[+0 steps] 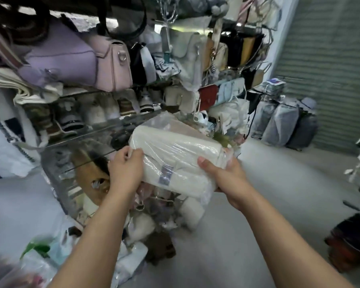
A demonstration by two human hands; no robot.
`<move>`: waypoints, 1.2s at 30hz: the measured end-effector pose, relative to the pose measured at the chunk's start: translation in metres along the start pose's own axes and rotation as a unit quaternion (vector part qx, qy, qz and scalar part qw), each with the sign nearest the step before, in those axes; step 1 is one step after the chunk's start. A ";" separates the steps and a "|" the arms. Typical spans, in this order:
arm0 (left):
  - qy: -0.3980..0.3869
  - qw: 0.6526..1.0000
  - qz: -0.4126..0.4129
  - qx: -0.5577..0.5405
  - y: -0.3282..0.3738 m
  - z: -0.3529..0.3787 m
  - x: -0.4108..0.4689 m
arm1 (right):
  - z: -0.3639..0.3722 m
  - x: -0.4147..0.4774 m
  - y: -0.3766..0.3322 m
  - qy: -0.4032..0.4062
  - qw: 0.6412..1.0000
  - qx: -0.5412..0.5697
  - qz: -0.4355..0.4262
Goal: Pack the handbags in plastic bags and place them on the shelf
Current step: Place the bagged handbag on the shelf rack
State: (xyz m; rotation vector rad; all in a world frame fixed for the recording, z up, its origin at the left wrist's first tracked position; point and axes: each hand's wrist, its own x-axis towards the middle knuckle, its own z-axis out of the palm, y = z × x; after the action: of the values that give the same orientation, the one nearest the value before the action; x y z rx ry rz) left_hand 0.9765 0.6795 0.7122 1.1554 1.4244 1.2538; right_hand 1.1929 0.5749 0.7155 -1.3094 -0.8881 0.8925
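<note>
DONE: cream handbag (175,161) already inside plastic bag (158,123), frame centre | GRIP: left hand (126,169) and right hand (222,175) each curled round an end | LEFT: set it on shelf (104,127), upper left; floor bags apparently unpacked

cream handbag (175,161) w/ clear plastic bag (160,121), lilac purse (60,59), pink purse (114,65)

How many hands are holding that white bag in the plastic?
2. The left hand grips the left end of the cream handbag, which is wrapped in a plastic bag. The right hand holds the right end, thumb on top. No others show.
</note>
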 end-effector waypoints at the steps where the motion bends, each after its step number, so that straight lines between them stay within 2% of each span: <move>1: 0.006 1.000 -0.001 0.006 0.001 0.012 0.011 | -0.004 0.013 0.000 0.006 1.000 -0.006 -0.004; 6: -0.020 1.000 0.002 -0.006 -0.001 0.064 0.070 | -0.010 0.100 0.003 0.031 0.999 -0.027 -0.013; 10: -0.051 0.998 0.003 -0.029 -0.002 0.106 0.140 | -0.002 0.186 0.007 0.020 0.999 -0.026 -0.014; 16: -0.120 0.991 -0.046 -0.031 0.013 0.172 0.252 | 0.018 0.310 0.009 0.023 0.999 -0.034 -0.011; 20: -0.145 0.986 -0.066 -0.042 0.026 0.212 0.299 | 0.026 0.375 0.019 0.053 0.998 -0.019 -0.005; 23: -0.188 0.979 -0.073 -0.018 0.027 0.242 0.326 | 0.025 0.413 0.029 0.070 0.997 -0.013 0.011; 27: -0.223 0.972 -0.061 0.036 0.025 0.276 0.349 | 0.028 0.456 0.038 0.084 0.996 0.005 -0.008; 33: -0.236 0.968 -0.042 0.078 0.028 0.322 0.358 | 0.034 0.500 0.045 0.022 0.996 0.077 0.029; 36: -0.225 0.970 -0.065 0.060 0.027 0.342 0.366 | 0.033 0.515 0.049 0.015 0.999 -0.025 0.013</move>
State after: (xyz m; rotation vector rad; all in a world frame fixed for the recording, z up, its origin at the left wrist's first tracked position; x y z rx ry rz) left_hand 1.2514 1.0985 0.6925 1.3063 1.2193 0.7581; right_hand 1.3683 1.0615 0.6864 -1.3767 -0.8757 0.8745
